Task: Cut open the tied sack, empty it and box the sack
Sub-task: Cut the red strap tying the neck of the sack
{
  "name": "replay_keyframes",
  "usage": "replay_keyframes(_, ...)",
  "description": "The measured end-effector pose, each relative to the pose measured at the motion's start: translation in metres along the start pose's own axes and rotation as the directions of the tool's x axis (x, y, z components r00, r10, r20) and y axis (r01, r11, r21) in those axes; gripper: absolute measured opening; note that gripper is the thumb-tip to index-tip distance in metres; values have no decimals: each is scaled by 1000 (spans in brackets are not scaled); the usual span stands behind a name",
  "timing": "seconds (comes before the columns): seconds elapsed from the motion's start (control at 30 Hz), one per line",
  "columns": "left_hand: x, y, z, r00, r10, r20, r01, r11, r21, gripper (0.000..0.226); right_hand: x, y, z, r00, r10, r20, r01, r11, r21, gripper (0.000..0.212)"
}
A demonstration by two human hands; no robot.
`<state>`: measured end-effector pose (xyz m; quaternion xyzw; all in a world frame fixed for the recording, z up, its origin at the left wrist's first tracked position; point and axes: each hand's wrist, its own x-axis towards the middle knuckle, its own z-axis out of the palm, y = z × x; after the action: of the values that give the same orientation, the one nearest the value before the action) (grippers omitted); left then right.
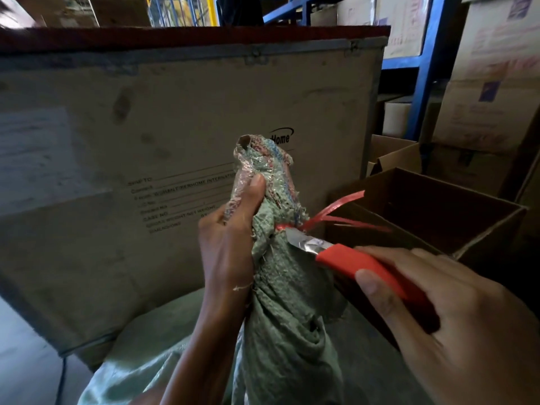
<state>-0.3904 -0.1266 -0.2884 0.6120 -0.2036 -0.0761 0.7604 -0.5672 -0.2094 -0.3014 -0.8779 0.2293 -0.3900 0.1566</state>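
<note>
Warehouse: knife (344,255) blade at sack (280,287) tie (295,225).

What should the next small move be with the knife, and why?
Probably draw the knife blade through the red tie. Its tip already rests at the tie, which still binds the sack neck, and the left hand grips the neck above it.

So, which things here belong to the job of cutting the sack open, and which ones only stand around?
Part of the job:
- green woven sack, neck held in the left hand
- red tie around the neck
- red-handled knife in the right hand, blade at the tie
- open cardboard box, probably for the sack

Only standing around:
- large printed crate
- blue shelf frame
- stacked cartons
</note>
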Motion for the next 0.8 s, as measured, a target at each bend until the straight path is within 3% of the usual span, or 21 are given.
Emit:
replay_keyframes(0.27,-2,-6,-1,996,87,-3,-87,996,28,48,1,-4,-2,1000,22,5,-22,997,-74,41)
replay_keyframes(0.8,1,-10,0,989,148,-29,-148,989,20,44,6,-4,-1,998,58,16,-58,998,2,41)
